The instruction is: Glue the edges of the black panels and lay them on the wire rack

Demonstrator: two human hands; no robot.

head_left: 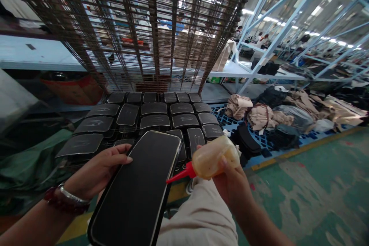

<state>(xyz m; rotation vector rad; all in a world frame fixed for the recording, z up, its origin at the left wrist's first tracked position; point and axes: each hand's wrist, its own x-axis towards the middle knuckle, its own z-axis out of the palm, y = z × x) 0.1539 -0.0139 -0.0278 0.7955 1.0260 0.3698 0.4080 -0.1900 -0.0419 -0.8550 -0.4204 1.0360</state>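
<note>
My left hand point(100, 167) grips the left edge of a flat black panel point(135, 192), thumb on top. The panel is tilted over my lap, and a pale shiny line runs along its border. In my right hand point(230, 180) is a translucent glue bottle point(215, 157) with yellowish contents, lying nearly level. Its red nozzle point(181, 173) points left, and the tip meets the panel's right edge. Beyond the panel, rows of similar black panels point(155, 122) lie on a rack, some with pale streaks on them.
A wire mesh rack point(155, 27) stands upright behind the panels. To the right, bundles of beige and dark fabric point(262, 116) lie on a blue slatted pallet point(220, 111). Green cloth point(37, 157) is at the left. Several people are in the far background.
</note>
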